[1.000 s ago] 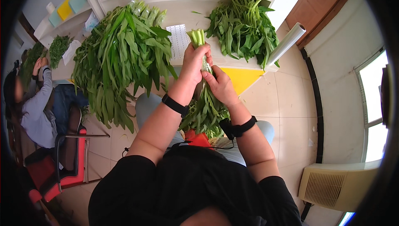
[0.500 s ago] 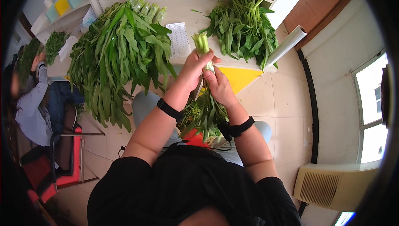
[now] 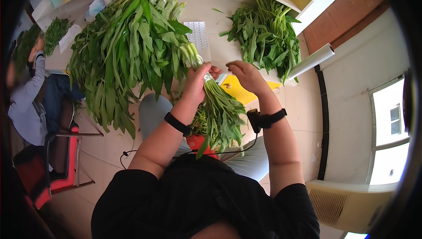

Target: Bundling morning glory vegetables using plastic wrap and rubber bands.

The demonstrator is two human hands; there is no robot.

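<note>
A bunch of long-leaved greens [image 3: 220,111], its pale stems wrapped in clear film, is gripped in my left hand [image 3: 198,81] and hangs down toward my lap. To the right of it, raised apart from the bunch, my right hand [image 3: 247,75] has its fingers curled toward the thumb; whatever is between them, if anything, cannot be made out. Behind the hands lie a big pile of leafy greens [image 3: 114,59] with wrapped bundles [image 3: 169,6] on top, a printed sheet [image 3: 196,34] and a second heap of greens [image 3: 268,37].
A white roll [image 3: 310,61] sticks out from the desk edge [image 3: 206,56]. At left, a co-worker in a grey sleeve [image 3: 30,81] handles greens near small sprigs [image 3: 57,34], beside a red chair [image 3: 61,177]. A beige appliance [image 3: 327,204] stands at lower right.
My right hand has let go of the bunch and moved right and up. The bunch in my left hand has shifted left and down, now tilted.
</note>
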